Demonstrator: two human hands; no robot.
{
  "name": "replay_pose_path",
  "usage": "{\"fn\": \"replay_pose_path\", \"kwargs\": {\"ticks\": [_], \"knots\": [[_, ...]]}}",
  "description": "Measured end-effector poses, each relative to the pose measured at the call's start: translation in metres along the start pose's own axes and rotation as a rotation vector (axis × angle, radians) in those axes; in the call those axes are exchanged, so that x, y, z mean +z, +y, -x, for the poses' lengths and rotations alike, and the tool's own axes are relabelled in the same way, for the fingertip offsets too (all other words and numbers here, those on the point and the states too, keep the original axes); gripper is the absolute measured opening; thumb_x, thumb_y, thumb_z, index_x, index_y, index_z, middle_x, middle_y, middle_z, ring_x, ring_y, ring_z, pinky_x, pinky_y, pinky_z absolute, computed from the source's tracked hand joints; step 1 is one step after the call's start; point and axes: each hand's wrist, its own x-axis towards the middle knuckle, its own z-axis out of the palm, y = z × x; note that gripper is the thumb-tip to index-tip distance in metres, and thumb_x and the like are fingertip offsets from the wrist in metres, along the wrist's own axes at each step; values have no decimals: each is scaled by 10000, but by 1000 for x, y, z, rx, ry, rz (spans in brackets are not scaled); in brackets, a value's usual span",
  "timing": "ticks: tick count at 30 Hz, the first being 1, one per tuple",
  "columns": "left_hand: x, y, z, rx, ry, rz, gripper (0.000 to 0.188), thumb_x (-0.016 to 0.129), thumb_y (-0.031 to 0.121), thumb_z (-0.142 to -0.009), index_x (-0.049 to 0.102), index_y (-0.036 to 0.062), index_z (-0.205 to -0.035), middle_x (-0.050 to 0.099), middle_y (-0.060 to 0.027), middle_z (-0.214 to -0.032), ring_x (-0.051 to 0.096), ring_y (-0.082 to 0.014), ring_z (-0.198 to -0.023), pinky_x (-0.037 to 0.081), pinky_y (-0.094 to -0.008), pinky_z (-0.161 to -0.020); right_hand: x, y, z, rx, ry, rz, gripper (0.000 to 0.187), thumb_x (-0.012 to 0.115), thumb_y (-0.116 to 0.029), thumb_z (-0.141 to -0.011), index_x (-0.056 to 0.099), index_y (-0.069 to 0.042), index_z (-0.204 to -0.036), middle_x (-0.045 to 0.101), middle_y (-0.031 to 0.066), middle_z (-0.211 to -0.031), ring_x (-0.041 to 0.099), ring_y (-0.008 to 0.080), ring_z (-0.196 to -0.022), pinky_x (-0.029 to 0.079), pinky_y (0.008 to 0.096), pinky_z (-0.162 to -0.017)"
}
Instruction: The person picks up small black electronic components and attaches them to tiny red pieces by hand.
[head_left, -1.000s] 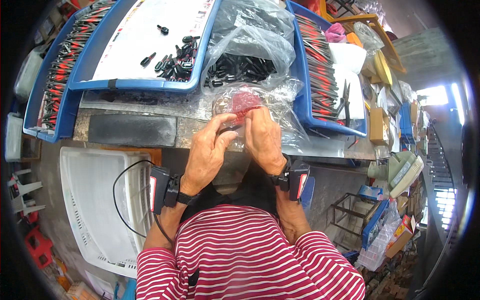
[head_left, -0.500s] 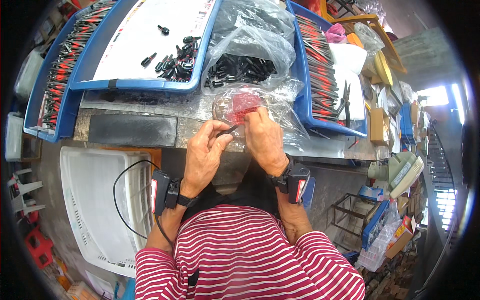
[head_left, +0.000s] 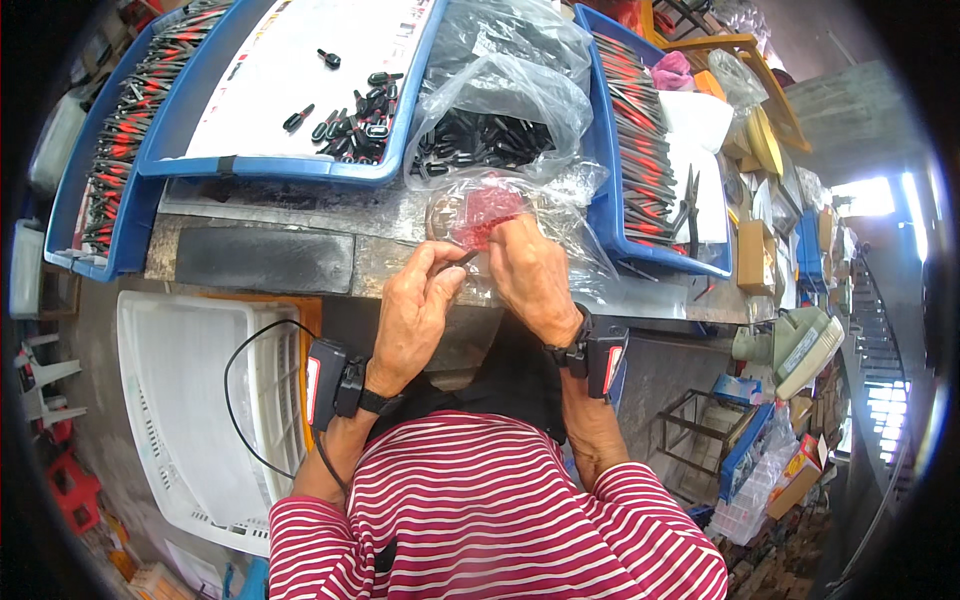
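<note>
At the bench's front edge, my left hand (head_left: pixel 413 308) pinches a small dark rod-like piece (head_left: pixel 464 259) between thumb and fingers. Close beside it on the right, my right hand (head_left: pixel 537 278) is closed in a pinch, its fingertips against the red small parts (head_left: pixel 490 208). What the right fingertips hold is hidden. These red parts lie in a clear plastic bag (head_left: pixel 585 262) spread on the bench. Just behind, another clear bag (head_left: pixel 505 85) lies open, showing many black plastic pieces (head_left: pixel 485 138).
A blue tray (head_left: pixel 270 172) at the back holds a white sheet and loose black pieces (head_left: pixel 355 125). Blue bins of red-and-grey slim tools stand left (head_left: pixel 125 140) and right (head_left: pixel 635 130). Pliers (head_left: pixel 688 210) lie in the right bin. A dark flat block (head_left: pixel 265 260) rests on the bench.
Both hands stay at the same spot in nearly the same pinch. My left hand and right wrist have shifted very slightly to the right.
</note>
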Motion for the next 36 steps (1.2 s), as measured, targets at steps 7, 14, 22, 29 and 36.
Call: {"fn": "replay_pose_path", "kwargs": {"ticks": [7, 14, 22, 29, 36], "knots": [[-2, 2, 0, 21, -4, -98, 111, 509, 28, -852, 513, -18, -953, 522, -2, -770, 442, -43, -668, 388, -195, -583, -4, -3, 1, -106, -124, 103, 121, 548, 10, -675, 481, -13, -773, 482, 135, -791, 563, 307, -677, 452, 385, -553], [-1, 3, 1, 37, -5, -105, 120, 522, 28, -847, 518, -23, -955, 532, -12, -785, 449, -38, -677, 387, -193, -583, -3, -1, -2, -162, -101, 135, 99, 573, -14, -712, 498, -39, -771, 504, 126, -760, 549, 313, -594, 443, 388, -514], [0, -3, 0, 31, -16, -73, 138, 537, 30, -841, 529, -22, -968, 550, -9, -818, 480, -27, -711, 408, -181, -611, -5, 5, 0, -23, -13, -152, 82, 547, 30, -731, 506, -14, -788, 523, 143, -746, 549, 316, -614, 431, 361, -538], [10, 0, -5, 27, -46, -52, 161, 532, 31, -842, 534, -28, -992, 577, -38, -858, 524, -58, -795, 430, -202, -678, -11, -2, 5, 44, 85, -375, 79, 549, 53, -745, 514, 6, -798, 508, 138, -707, 517, 270, -554, 407, 328, -512], [11, 2, -4, 17, -57, -1, 202, 529, 41, -844, 542, -15, -1038, 576, -24, -870, 517, -55, -795, 424, -191, -684, -20, -8, 10, 219, 5, -645, 54, 563, 23, -776, 537, 18, -823, 495, 31, -692, 445, 72, -545, 353, 215, -478]]}}
